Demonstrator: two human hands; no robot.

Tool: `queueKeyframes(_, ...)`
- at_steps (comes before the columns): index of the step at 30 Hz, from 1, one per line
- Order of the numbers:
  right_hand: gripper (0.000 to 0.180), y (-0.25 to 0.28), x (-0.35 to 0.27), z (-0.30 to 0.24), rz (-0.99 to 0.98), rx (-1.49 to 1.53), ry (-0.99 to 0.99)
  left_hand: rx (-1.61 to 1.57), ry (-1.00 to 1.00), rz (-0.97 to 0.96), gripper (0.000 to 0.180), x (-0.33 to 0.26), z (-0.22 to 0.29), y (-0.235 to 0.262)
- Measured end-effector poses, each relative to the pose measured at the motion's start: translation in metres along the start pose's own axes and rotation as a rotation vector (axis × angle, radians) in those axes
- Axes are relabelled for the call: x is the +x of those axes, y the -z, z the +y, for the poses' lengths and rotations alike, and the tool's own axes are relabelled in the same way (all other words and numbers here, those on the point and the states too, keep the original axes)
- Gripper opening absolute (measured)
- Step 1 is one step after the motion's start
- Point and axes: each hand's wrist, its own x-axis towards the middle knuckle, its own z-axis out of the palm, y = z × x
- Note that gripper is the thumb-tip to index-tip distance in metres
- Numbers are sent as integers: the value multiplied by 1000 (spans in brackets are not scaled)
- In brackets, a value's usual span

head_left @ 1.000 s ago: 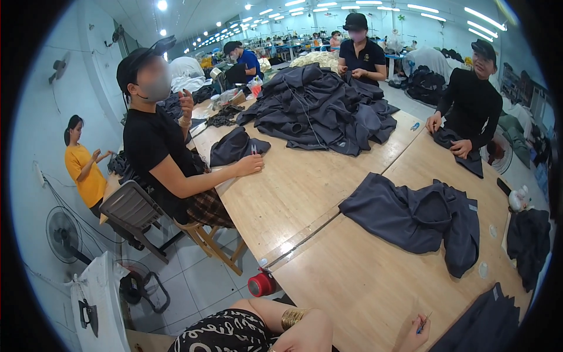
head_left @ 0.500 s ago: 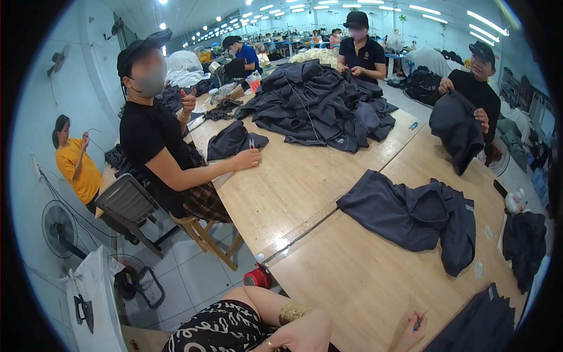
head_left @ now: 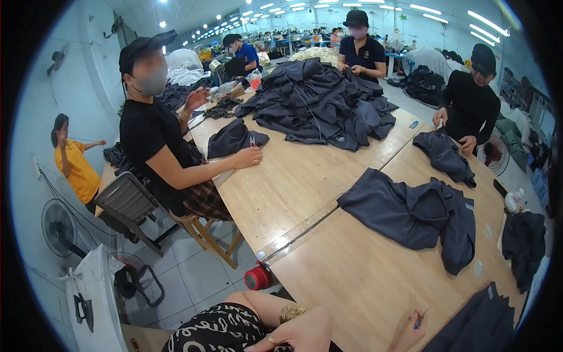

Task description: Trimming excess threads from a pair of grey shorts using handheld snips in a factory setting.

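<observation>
At the bottom edge, my left hand (head_left: pixel 293 335) is bent back over the black-and-white patterned cloth (head_left: pixel 214 330) on my lap. Its visible fingers look stretched out with nothing in them, though the frame cuts some off. A ring and gold bracelets (head_left: pixel 295 312) show on this arm. My right hand (head_left: pixel 412 333) rests on the table's near edge, closed around small blue thread snips (head_left: pixel 419 321) whose tips point up. Just right of it lies a dark grey garment (head_left: pixel 478 321), partly out of frame. Farther up the table is another dark grey garment (head_left: pixel 410 208), spread flat.
A big heap of dark garments (head_left: pixel 316 105) covers the table's far part. A co-worker at left (head_left: pixel 155 129) holds snips; another at right (head_left: pixel 472 105) handles a dark garment (head_left: pixel 444 154). A red round container (head_left: pixel 258 278) sits by the table corner, an iron (head_left: pixel 83 311) at lower left.
The co-worker at right has lowered a dark garment onto the table and bent the head down. The left co-worker's raised hand has shifted right. My hands have barely moved.
</observation>
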Motion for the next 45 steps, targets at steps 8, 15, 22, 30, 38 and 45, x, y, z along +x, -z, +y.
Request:
queueKeyframes(8,10,-8,12,37,-82,147,21,19,-22,98,44,-1,13,-7)
queueKeyframes(15,10,-6,12,42,-99,126,41,33,-3,153,44,0,12,-8)
queueKeyframes(22,10,-5,14,51,-100,135,38,45,31,213,44,4,16,-6)
queueKeyframes(30,10,-4,12,41,-99,124,21,67,84,273,45,4,22,-6)
queueKeyframes(38,10,-6,15,48,-94,138,51,94,127,339,45,5,28,-2)
queueKeyframes(45,10,-3,14,48,-110,106,41,118,161,396,45,7,31,1)
